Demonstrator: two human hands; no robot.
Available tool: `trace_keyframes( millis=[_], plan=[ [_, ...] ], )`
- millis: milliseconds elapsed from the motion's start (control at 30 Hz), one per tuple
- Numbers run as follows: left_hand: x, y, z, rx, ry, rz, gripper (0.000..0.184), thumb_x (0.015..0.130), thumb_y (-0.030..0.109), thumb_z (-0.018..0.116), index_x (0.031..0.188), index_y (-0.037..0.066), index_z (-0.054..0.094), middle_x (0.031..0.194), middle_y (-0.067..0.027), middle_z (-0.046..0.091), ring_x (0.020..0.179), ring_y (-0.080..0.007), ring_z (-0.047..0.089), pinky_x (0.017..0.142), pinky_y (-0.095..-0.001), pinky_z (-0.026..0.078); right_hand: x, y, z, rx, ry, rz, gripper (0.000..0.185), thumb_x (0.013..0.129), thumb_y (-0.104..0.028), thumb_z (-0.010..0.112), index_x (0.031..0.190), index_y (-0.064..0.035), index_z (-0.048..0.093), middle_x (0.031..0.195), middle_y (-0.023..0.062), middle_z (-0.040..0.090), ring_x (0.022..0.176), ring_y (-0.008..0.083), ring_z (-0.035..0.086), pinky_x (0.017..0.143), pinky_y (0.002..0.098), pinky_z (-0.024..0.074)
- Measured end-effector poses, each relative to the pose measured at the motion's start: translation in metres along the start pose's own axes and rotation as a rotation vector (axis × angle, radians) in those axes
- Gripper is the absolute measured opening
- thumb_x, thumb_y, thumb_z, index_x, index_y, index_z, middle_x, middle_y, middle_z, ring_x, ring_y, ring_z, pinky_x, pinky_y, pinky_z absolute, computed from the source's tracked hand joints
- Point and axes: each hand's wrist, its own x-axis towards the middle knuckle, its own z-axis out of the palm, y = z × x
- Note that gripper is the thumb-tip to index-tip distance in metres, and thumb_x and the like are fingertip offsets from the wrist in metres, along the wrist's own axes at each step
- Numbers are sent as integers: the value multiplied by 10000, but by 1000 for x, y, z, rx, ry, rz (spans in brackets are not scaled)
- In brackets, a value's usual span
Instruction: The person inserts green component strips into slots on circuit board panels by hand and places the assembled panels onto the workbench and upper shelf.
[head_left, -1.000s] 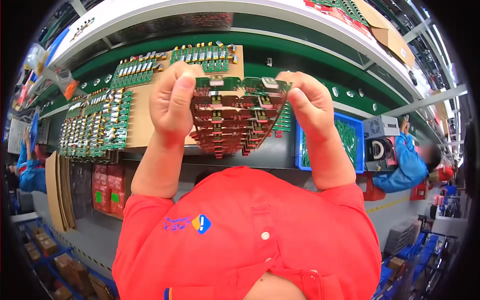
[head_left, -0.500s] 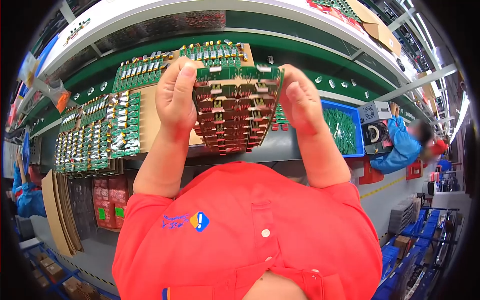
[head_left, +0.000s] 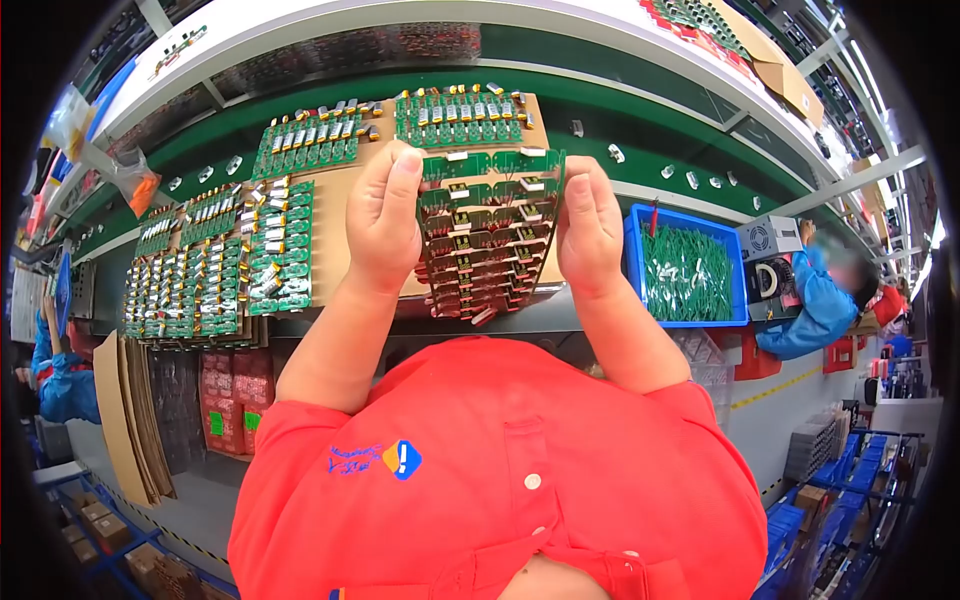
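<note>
Between my two hands is a stack of green circuit boards (head_left: 487, 215), stood on edge in rows one behind another. My left hand (head_left: 386, 215) is closed on the left side of the stack, thumb up near the top corner. My right hand (head_left: 590, 222) presses its right side, with the fingers bent and partly hidden. Below the stack, a cardboard sheet (head_left: 335, 225) lies on the bench. Circuit boards with silver batteries (head_left: 465, 115) are laid out on cardboard just beyond my hands.
More battery-fitted boards (head_left: 195, 290) cover the bench at the left. A blue bin (head_left: 738, 318) of green wires stands at the right. Small clear parts (head_left: 668, 172) dot the green mat. A co-worker in a blue sleeve (head_left: 815, 300) sits at the far right beside a grey box (head_left: 770, 238).
The stack and both hands sit slightly lower in the picture, and my right fingers lie closer along its side. The view has shifted, with more of the blue bin showing.
</note>
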Motion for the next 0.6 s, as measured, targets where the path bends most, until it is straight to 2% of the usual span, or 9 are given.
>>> trace_keyframes(
  millis=[100, 200, 300, 367, 433, 500, 600],
  plan=[
    [-6, 3, -16, 19, -43, -35, 238, 982, 181, 430, 816, 41, 529, 755, 50, 453, 698, -36, 369, 641, -203, 321, 1, -8, -6, -104, -88, 51, 220, 997, -197, 428, 930, -24, 546, 893, 29, 584, 795, 93, 530, 743, 246, 433],
    [-7, 6, -21, -9, -20, -38, 242, 980, 177, 431, 823, 35, 548, 753, 47, 456, 698, -35, 382, 636, -199, 319, 12, -19, -10, 58, -285, 203, 172, 952, -191, 520, 892, -32, 544, 864, 32, 573, 784, 96, 524, 729, 243, 426],
    [-7, 2, -24, -148, -43, -88, 229, 980, 187, 432, 860, 37, 557, 783, 20, 531, 707, -44, 463, 646, -200, 383, 22, -35, -8, 109, -452, 278, 219, 931, -221, 545, 809, -39, 528, 811, 27, 547, 773, 101, 505, 704, 248, 415],
    [-9, -3, -24, -246, -14, -144, 215, 982, 194, 424, 907, 40, 554, 842, -20, 603, 733, -68, 552, 669, -215, 457, 27, -40, -9, 112, -456, 271, 226, 928, -225, 545, 796, -44, 521, 798, 26, 542, 754, 102, 500, 687, 252, 413],
    [-7, 17, -2, -243, 39, -223, 228, 987, 183, 414, 824, 76, 531, 744, 48, 465, 684, -29, 410, 632, -190, 354, 30, -44, -10, 162, -454, 259, 242, 921, -239, 549, 768, -57, 507, 759, 26, 536, 702, 109, 494, 645, 262, 409],
    [-8, 11, -1, -359, -20, -223, 218, 990, 191, 423, 848, 76, 540, 782, 39, 516, 717, -28, 459, 658, -191, 390, 31, -52, -8, 237, -428, 293, 242, 916, -237, 555, 763, -61, 491, 732, 22, 528, 671, 111, 486, 624, 268, 408],
    [-8, 11, 11, -474, -78, -195, 208, 994, 193, 422, 868, 75, 538, 808, 28, 551, 732, -33, 503, 673, -196, 431, 30, -55, -10, 312, -398, 219, 230, 912, -218, 555, 762, -68, 468, 715, 31, 527, 669, 116, 488, 612, 274, 411]
  ],
)
